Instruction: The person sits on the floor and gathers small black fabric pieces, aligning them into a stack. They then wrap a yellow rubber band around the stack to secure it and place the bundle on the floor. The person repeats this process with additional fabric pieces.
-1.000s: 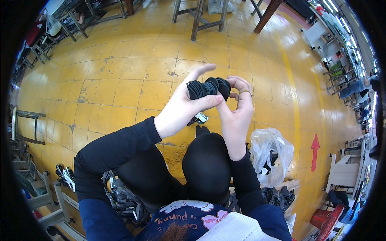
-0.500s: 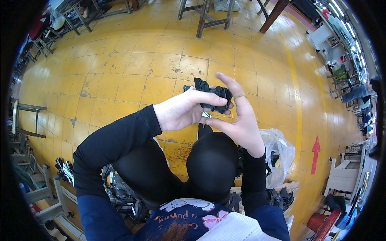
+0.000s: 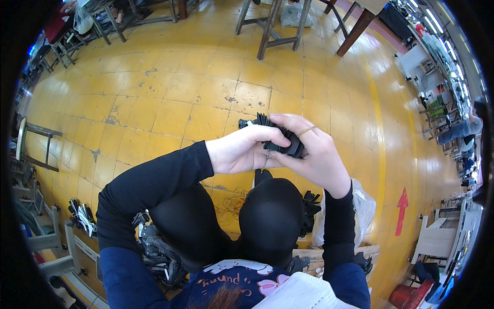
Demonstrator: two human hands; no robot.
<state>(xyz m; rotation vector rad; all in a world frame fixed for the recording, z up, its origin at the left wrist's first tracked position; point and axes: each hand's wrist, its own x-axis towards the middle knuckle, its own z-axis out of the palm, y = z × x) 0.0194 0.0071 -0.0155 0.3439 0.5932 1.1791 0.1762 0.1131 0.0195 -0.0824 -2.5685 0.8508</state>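
Note:
A stack of flat black pieces (image 3: 294, 147), their exact kind unclear, is held above my knees. My left hand (image 3: 242, 149) is wrapped round it from the left, with the thumb pressed on top. From the right, my right hand (image 3: 314, 149) grips the same stack, its fingers over the far edge and its thumb at the near edge. The pieces fan apart a little at the far left end. A small dark and white bit sticks out beyond my left hand. My left fingers underneath are mostly hidden.
Loose thread-like rings (image 3: 231, 203) lie on the yellow tiled floor (image 3: 170, 118) beyond my knees. A clear plastic bag (image 3: 364, 208) stands at my right, near black pieces (image 3: 310, 211). More black pieces (image 3: 157, 247) are heaped at my left. Wooden stool legs (image 3: 272, 31) stand farther off.
My right hand, spread and apart from the top of the stack before, has closed onto it. Both hands and the stack have shifted slightly right and nearer.

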